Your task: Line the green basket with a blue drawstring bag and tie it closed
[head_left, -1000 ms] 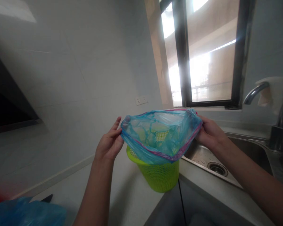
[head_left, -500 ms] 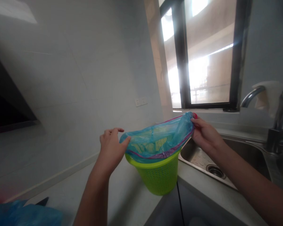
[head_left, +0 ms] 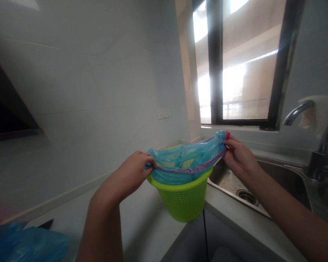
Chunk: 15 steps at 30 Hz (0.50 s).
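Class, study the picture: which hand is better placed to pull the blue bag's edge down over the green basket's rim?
Likely left: the left hand grips the bag at the basket rim; the right hand holds it higher.

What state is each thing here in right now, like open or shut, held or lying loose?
Translucent blue plastic bag: mouth stretched open, sunk into the basket.
Lime-green perforated plastic basket: upright on the counter.
Left hand: gripping the bag's rim.
Right hand: pinching the bag's rim.
Chrome tap: no water seen running.
Second blue bag: crumpled, loose.

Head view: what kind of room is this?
Most likely a home kitchen: a steel sink with a tap set in a countertop, tiled walls, and a green bin being lined with a blue bag.
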Motion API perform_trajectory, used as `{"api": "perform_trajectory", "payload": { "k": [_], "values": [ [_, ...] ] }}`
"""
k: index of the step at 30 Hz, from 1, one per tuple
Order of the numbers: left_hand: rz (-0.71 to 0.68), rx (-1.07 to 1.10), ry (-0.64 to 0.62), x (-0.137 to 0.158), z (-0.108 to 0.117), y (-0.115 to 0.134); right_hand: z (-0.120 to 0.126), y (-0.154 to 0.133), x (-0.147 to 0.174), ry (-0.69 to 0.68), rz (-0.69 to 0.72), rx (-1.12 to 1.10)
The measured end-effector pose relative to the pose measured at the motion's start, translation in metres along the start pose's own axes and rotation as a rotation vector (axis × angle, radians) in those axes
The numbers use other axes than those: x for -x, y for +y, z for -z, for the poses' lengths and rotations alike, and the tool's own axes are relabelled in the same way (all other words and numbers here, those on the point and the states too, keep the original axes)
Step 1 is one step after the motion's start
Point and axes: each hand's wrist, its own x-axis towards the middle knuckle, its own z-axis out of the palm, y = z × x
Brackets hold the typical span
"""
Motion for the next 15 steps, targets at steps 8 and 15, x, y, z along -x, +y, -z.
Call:
{"api": "perform_trajectory", "payload": {
  "k": [8, 15],
  "values": [
    [0.32, -0.288, 0.692, 0.001, 0.005, 0.014, -0.008, -0.01, 0.001, 0.214, -0.018, -0.182],
    [0.509, 0.095, 0.612, -0.016, -0.013, -0.013, -0.014, -0.028, 0.003, 0.298, -0.036, -0.178]
  ]
}}
